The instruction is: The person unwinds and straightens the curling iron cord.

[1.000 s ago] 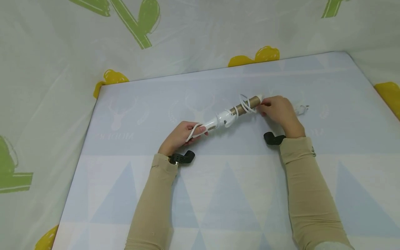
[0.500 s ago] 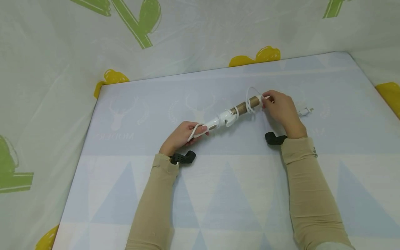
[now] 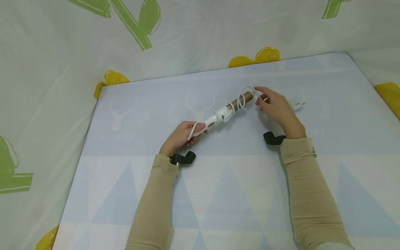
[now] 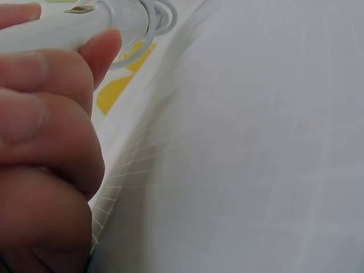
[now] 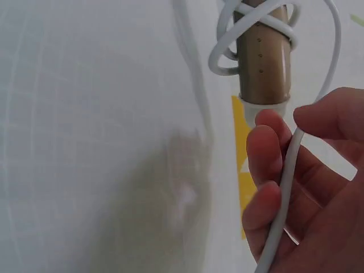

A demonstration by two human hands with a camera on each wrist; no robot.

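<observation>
Over the worktop (image 3: 231, 146), the left grip (image 3: 182, 134) is holding the curling wand (image 3: 222, 113) by its handle and the right grip (image 3: 275, 107) is pinching its cord (image 5: 274, 236), whose coils are already circling the barrel (image 5: 264, 71) while the plug (image 3: 299, 106) is trailing unwound.

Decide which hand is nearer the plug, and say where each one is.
Right. The right hand holds the cord just left of the plug in the head view; the left hand grips the handle, much farther left.
</observation>
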